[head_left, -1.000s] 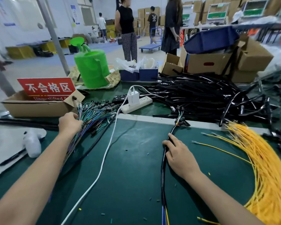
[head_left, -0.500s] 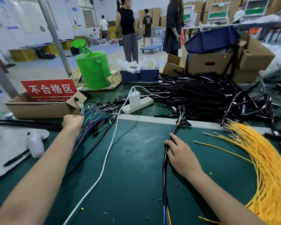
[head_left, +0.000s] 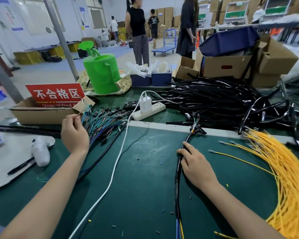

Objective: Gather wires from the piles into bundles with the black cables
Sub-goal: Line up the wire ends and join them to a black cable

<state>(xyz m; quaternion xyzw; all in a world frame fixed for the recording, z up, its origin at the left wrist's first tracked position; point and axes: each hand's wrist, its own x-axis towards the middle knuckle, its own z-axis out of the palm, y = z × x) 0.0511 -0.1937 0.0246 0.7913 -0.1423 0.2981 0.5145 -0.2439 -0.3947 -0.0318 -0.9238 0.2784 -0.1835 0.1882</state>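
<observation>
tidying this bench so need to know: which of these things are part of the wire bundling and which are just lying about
In the job: coloured wire pile; single wire pinched by the left hand; black cable bundle held by the right hand; yellow wires; black cable pile.

Lying about: green watering can; power strip; red sign; white bottle.

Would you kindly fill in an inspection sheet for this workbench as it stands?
Surface: green mat, dotted with small offcuts.
Job's things: multicoloured wire pile left, yellow wire pile right, black cable heap behind, black cable bundle on mat.
Clutter: watering can, cardboard box with red sign, white bottle.
Grippers: left hand pinches a thin wire; right hand grips the bundle.
Cables: white cord runs from power strip across mat.
Surroundings: people standing, stacked cartons, blue trolley.
</observation>
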